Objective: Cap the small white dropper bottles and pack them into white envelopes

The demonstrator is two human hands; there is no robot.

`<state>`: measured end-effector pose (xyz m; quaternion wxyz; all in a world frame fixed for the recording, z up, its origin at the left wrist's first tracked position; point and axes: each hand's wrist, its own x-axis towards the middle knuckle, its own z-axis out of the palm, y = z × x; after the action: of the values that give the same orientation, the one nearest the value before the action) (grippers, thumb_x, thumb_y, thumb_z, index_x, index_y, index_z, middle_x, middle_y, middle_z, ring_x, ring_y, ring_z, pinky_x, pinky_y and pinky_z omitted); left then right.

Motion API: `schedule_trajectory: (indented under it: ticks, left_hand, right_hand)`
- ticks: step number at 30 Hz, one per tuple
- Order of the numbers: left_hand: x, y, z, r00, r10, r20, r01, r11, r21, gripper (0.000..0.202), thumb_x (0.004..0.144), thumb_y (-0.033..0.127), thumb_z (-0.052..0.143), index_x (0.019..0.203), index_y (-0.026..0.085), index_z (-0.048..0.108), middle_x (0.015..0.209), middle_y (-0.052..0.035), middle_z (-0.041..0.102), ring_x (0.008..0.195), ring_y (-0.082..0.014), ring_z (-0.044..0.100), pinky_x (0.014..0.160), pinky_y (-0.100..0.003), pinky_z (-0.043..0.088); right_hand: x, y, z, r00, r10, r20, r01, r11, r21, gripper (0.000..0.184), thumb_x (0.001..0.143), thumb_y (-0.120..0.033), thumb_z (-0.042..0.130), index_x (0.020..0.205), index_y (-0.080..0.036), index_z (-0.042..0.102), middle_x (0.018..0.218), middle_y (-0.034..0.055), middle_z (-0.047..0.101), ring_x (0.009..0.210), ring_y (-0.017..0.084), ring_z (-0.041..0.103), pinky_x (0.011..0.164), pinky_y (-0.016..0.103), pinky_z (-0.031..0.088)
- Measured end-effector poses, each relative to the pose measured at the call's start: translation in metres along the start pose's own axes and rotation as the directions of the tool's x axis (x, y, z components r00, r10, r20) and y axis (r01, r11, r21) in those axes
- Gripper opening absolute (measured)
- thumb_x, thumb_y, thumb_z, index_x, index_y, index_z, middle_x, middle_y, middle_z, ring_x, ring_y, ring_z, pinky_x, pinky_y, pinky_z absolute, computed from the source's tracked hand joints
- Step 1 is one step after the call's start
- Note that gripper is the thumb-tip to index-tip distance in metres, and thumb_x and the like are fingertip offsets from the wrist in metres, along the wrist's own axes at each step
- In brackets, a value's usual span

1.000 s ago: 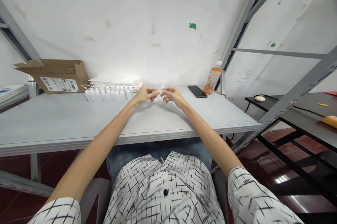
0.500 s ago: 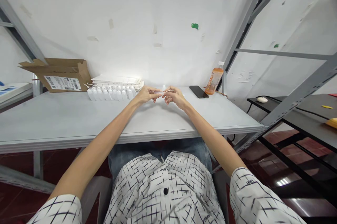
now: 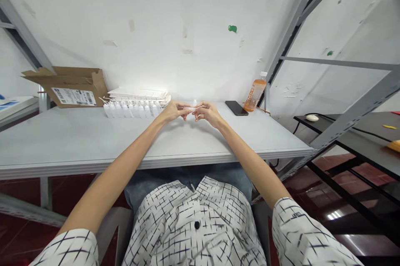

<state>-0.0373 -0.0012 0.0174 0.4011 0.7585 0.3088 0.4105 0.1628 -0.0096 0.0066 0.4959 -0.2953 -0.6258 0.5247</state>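
Both of my hands meet above the back middle of the table, fingertips pinched round a slim whitish piece (image 3: 189, 108), too small to make out fully. My left hand (image 3: 175, 110) grips its left part between thumb and fingers. At the other end, my right hand (image 3: 208, 114) is closed on it in a pinch, with a thin white line showing along the fingers. Just behind the fingertips stands a small white upright thing (image 3: 195, 102), partly hidden. To the left, several small white bottles (image 3: 134, 111) stand in a row, some with thin tips.
A stack of white flat packs (image 3: 137, 92) lies behind the bottles. An open cardboard box (image 3: 76, 89) stands at the back left. At the back right are a black phone (image 3: 236, 108) and an orange drink bottle (image 3: 254, 94). Metal shelf posts (image 3: 290, 37) rise at the right.
My hands stay together in nearly the same place, with only small finger shifts on the slim piece. The view has tilted very slightly.
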Motion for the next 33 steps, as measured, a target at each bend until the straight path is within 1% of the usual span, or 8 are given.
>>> schedule_trajectory:
  ticks: [5, 10, 16, 20, 22, 24, 29, 33]
  left_hand:
    - [-0.0003, -0.0007, -0.0005, 1.0, -0.028, 0.014, 0.029, 0.996, -0.085, 0.044, 0.07, 0.047, 0.082, 0.093, 0.009, 0.078, 0.06, -0.0016, 0.062, 0.055, -0.0112, 0.055, 0.057, -0.028, 0.054]
    - [0.0022, -0.0067, -0.0024, 0.999, -0.021, -0.028, 0.02, 0.999, -0.047, 0.048, 0.067, 0.046, 0.084, 0.098, 0.009, 0.078, 0.062, -0.0023, 0.065, 0.056, -0.0123, 0.058, 0.059, -0.029, 0.054]
    - [0.003, -0.0065, 0.0035, 0.996, -0.072, -0.055, 0.069, 0.996, -0.052, 0.045, 0.067, 0.046, 0.083, 0.093, 0.009, 0.077, 0.057, -0.0022, 0.063, 0.05, -0.0119, 0.057, 0.056, -0.028, 0.053]
    - [0.0024, -0.0015, 0.0067, 0.994, -0.11, -0.015, 0.109, 0.99, -0.092, 0.039, 0.068, 0.047, 0.082, 0.074, 0.01, 0.073, 0.054, -0.0026, 0.061, 0.046, -0.0123, 0.058, 0.052, -0.027, 0.052]
    - [0.0022, 0.0002, 0.0069, 0.993, -0.116, 0.008, 0.116, 0.989, -0.095, 0.042, 0.07, 0.05, 0.081, 0.063, 0.011, 0.067, 0.055, -0.0036, 0.06, 0.046, -0.0128, 0.059, 0.05, -0.027, 0.051]
    - [0.0018, 0.0009, 0.0062, 0.994, -0.11, 0.016, 0.111, 0.99, -0.086, 0.045, 0.071, 0.051, 0.08, 0.06, 0.011, 0.065, 0.056, -0.0042, 0.06, 0.046, -0.013, 0.06, 0.05, -0.026, 0.051]
    - [0.0, -0.0005, 0.0026, 0.995, -0.084, 0.044, 0.086, 0.995, -0.056, 0.045, 0.07, 0.054, 0.08, 0.063, 0.011, 0.068, 0.058, -0.0035, 0.06, 0.048, -0.0125, 0.06, 0.051, -0.026, 0.052]
    - [-0.0002, -0.0053, 0.0015, 0.998, -0.033, 0.045, 0.033, 0.999, -0.008, 0.041, 0.072, 0.052, 0.079, 0.078, 0.011, 0.075, 0.058, -0.0027, 0.062, 0.05, -0.0115, 0.058, 0.054, -0.025, 0.052]
  right_hand:
    - [0.0003, -0.0027, -0.0036, 0.998, 0.029, 0.052, -0.03, 0.999, 0.016, 0.026, 0.068, -0.028, 0.08, 0.08, -0.016, 0.06, 0.072, 0.0044, 0.071, 0.061, 0.015, 0.066, 0.059, 0.031, 0.058]
    - [0.0003, -0.0018, -0.0036, 0.998, 0.025, 0.054, -0.027, 0.999, 0.03, 0.031, 0.067, -0.029, 0.084, 0.082, -0.016, 0.061, 0.075, 0.0053, 0.073, 0.066, 0.016, 0.068, 0.061, 0.031, 0.059]
    - [0.0007, -0.0032, -0.0047, 0.999, 0.044, 0.024, -0.044, 0.999, 0.018, 0.029, 0.065, -0.026, 0.084, 0.08, -0.015, 0.062, 0.072, 0.0049, 0.072, 0.068, 0.018, 0.071, 0.062, 0.031, 0.061]
    - [0.0007, -0.0035, -0.005, 0.998, 0.057, 0.003, -0.057, 0.998, 0.003, 0.026, 0.067, -0.025, 0.082, 0.08, -0.014, 0.063, 0.069, 0.0052, 0.072, 0.064, 0.017, 0.071, 0.063, 0.031, 0.061]
    - [0.0003, -0.0036, -0.0049, 0.998, 0.062, 0.003, -0.062, 0.998, -0.01, 0.025, 0.068, -0.024, 0.082, 0.08, -0.014, 0.063, 0.069, 0.0055, 0.073, 0.063, 0.017, 0.071, 0.064, 0.03, 0.061]
    - [-0.0003, -0.0037, -0.0046, 0.998, 0.063, 0.007, -0.063, 0.998, -0.016, 0.025, 0.067, -0.023, 0.082, 0.081, -0.014, 0.063, 0.069, 0.0057, 0.073, 0.063, 0.017, 0.071, 0.064, 0.03, 0.061]
    - [-0.0017, -0.0046, -0.0032, 0.998, 0.064, 0.008, -0.063, 0.997, -0.047, 0.024, 0.068, -0.023, 0.082, 0.079, -0.014, 0.063, 0.069, 0.0059, 0.072, 0.063, 0.017, 0.07, 0.062, 0.031, 0.062]
    - [-0.0018, -0.0044, -0.0018, 0.999, 0.035, -0.009, -0.036, 0.997, -0.075, 0.02, 0.069, -0.025, 0.079, 0.076, -0.015, 0.062, 0.068, 0.0034, 0.071, 0.057, 0.014, 0.067, 0.06, 0.03, 0.061]
